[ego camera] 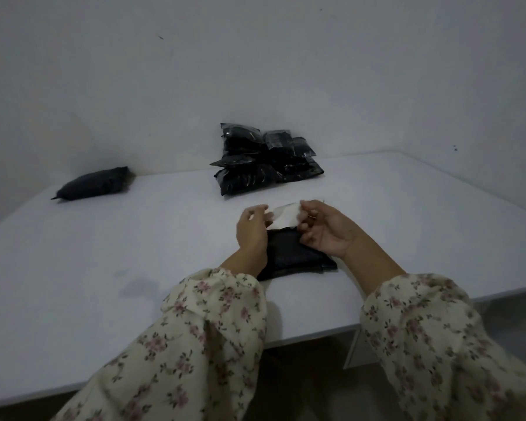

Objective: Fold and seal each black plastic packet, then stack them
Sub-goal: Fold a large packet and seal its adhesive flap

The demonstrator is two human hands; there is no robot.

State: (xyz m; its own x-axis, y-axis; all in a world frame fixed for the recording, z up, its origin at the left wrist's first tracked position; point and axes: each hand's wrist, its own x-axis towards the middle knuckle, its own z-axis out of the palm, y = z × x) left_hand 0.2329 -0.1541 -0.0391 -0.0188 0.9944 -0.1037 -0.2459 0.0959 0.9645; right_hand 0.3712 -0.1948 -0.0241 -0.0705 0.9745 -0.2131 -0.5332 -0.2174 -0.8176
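A black plastic packet (292,253) lies flat on the white table (104,253) near its front edge, under both wrists. Just above the packet's far end, a pale strip (284,216) stretches between my two hands. My left hand (251,229) pinches the strip's left end. My right hand (325,227) pinches its right end with thumb and fingertips. A stack of black packets (264,161) stands at the back of the table against the wall. One more black packet (96,183) lies alone at the back left.
The wall (255,71) runs right behind the stack. The table's front edge (316,332) is close to my floral sleeves, with dark floor below it. A faint smudge (140,287) marks the tabletop front left.
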